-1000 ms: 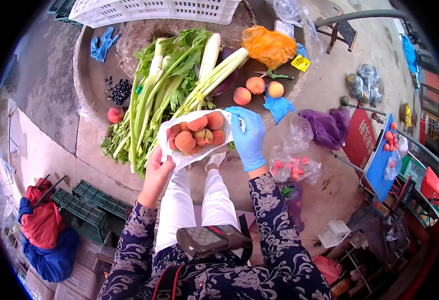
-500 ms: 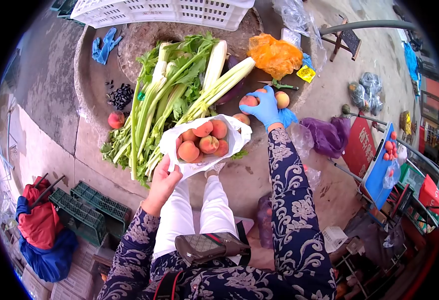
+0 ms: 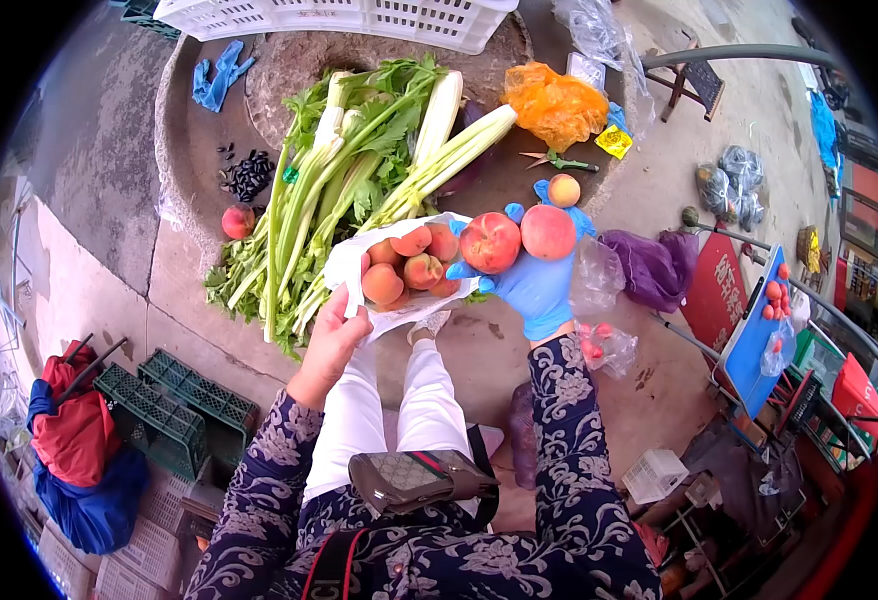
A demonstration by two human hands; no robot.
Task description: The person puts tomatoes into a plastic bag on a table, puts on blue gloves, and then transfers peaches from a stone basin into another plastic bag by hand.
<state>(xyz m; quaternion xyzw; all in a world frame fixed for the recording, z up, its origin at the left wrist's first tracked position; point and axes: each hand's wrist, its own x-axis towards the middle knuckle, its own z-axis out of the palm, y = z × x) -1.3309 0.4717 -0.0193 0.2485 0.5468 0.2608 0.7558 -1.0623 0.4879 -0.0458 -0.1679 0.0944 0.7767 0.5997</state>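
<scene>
My bare left hand [image 3: 331, 338] pinches the near left edge of a white plastic bag [image 3: 345, 262], whose mouth faces up with several peaches [image 3: 383, 284] inside. On my right, my blue-gloved right hand [image 3: 541, 288] is turned palm up, its fingers curled around two peaches: a darker red one [image 3: 490, 243] beside the bag's right edge and a pinker one [image 3: 548, 232] next to it. Just beyond the glove lies a paler peach [image 3: 563, 190]. Large celery stalks [image 3: 304, 215] spread behind and left of the bag.
A round stone table [image 3: 181, 165] bears dark seed-like pieces [image 3: 249, 176], a lone peach [image 3: 238, 221], an orange bag [image 3: 556, 105] and a green-handled knife [image 3: 571, 163]. At the back sits a white crate [image 3: 339, 22]. A purple bag [image 3: 649, 268] lies at the right, green crates [image 3: 154, 420] lower left.
My right hand has lifted two peaches off the table, turned palm up and come closer to me, beside the bag. My left hand still holds the bag.
</scene>
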